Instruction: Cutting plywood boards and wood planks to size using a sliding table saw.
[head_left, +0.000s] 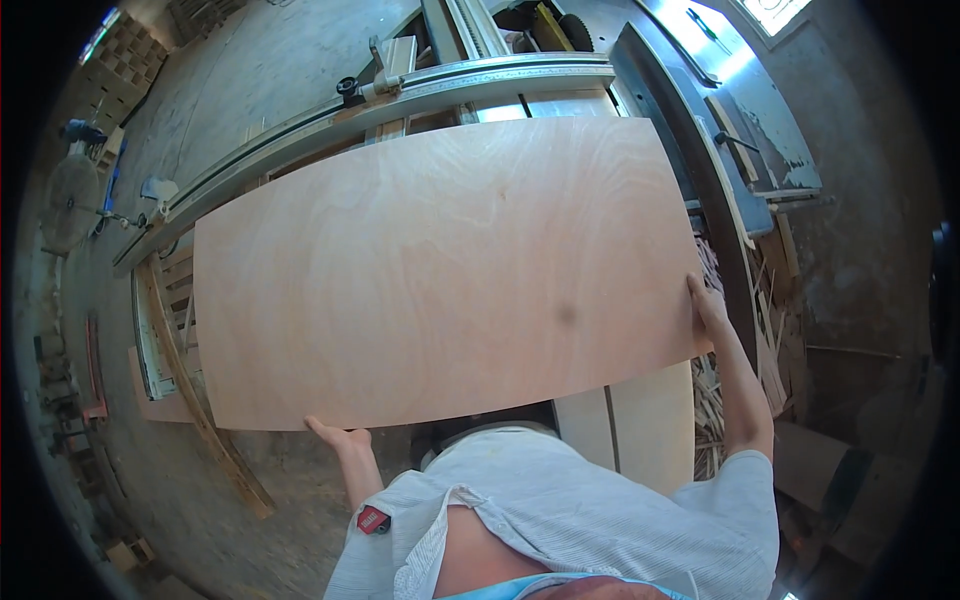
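Note:
A large rectangular plywood sheet point(440, 280), pale reddish-brown with wavy grain and a dark smudge, lies across a sliding table saw in front of me. At its near edge, toward the left corner, my left hand point(340, 438) has the thumb against the edge; its other fingers are hidden under the sheet. My right hand point(708, 303) grips the right edge near the closer corner, thumb on top and fingers out of sight below. Along the sheet's far side runs the saw's metal fence point(430, 88), with a stop block point(385, 85) on it.
To the right stands the metal saw table point(745, 120) with a black knob handle point(735, 140). Scrap strips point(708, 400) are piled beside it. A long wooden board point(200, 390) leans at the left. Beneath the sheet's near edge is a pale panel point(650, 425).

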